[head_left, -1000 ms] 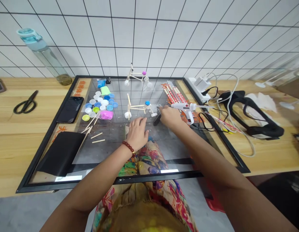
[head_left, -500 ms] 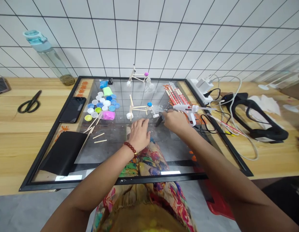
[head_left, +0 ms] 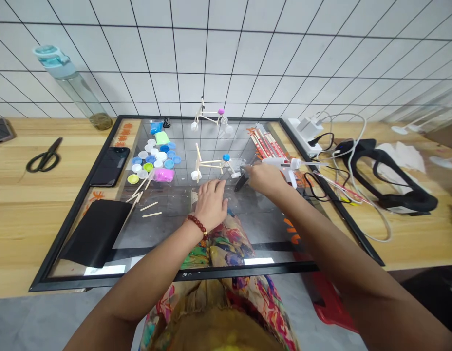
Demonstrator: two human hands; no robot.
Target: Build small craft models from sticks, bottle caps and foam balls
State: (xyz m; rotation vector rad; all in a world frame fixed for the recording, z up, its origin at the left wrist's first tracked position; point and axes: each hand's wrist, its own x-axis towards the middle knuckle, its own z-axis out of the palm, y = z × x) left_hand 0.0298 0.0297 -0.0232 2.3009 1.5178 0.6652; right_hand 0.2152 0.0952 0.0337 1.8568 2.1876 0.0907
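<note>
My left hand (head_left: 211, 207), with a red bead bracelet, lies palm down on the glass board (head_left: 175, 234), fingers stretched forward. A small pale speckled piece (head_left: 194, 196) shows at its left edge. My right hand (head_left: 265, 179) is closed, fingertips down, round a dark flat blade-like piece (head_left: 241, 181) that is partly hidden. Just beyond both hands stands a small frame of wooden sticks (head_left: 210, 164) with a blue lump (head_left: 226, 157) and white feet. A white glue gun (head_left: 282, 165) lies behind my right hand, partly covered by it.
Left are bottle caps (head_left: 161, 156), pink clay (head_left: 163, 175), loose sticks (head_left: 152, 214), a phone (head_left: 110, 166), a black pouch (head_left: 100, 231), scissors (head_left: 44, 158) and a bottle (head_left: 76, 90). Red-white packets (head_left: 264, 142), a power strip (head_left: 302, 139), cables and a black strap (head_left: 394, 195) lie right.
My right hand has shifted very slightly, with the dark piece still at its fingertips. My left hand stays in place.
</note>
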